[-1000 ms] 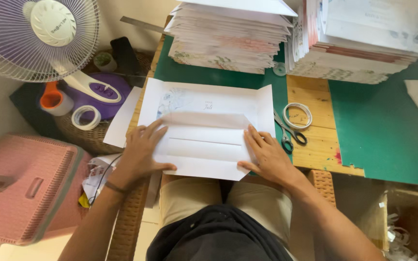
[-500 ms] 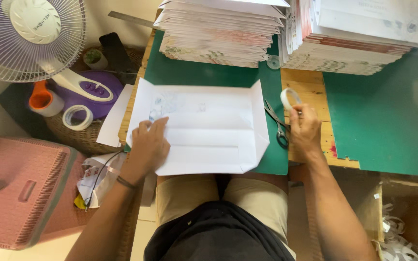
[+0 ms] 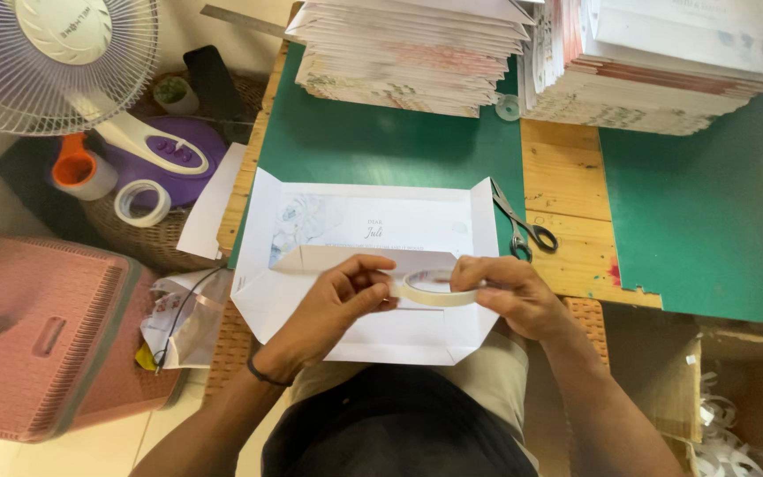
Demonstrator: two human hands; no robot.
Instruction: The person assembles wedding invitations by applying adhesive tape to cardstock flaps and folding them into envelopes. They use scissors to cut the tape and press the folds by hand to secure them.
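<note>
A bench (image 3: pixel 567 185) of pale wood carried green mats (image 3: pixel 708 221), and two tall stacks of printed paper (image 3: pixel 417 53) stood along its far edge. Beside it, lower down, stood a white fan (image 3: pixel 55 62) and a pink crate (image 3: pixel 37 344). On the nearer mat lay a large white sheet (image 3: pixel 364 221) with folded flaps, a faint blue print near its top. Above that sheet the left hand (image 3: pixel 346 296) and the right hand (image 3: pixel 509 291) held a tape roll (image 3: pixel 430 287) between them. The left fingers (image 3: pixel 373 269) were curled and pinched at the roll's left rim; the right fingers (image 3: pixel 474 269) were closed over its right side. Scissors (image 3: pixel 523 225) lay on bare wood just right of the sheet. Another tape ring (image 3: pixel 141 201) and an orange dispenser (image 3: pixel 77 168) sat in a basket (image 3: pixel 143 243) by the fan.
</note>
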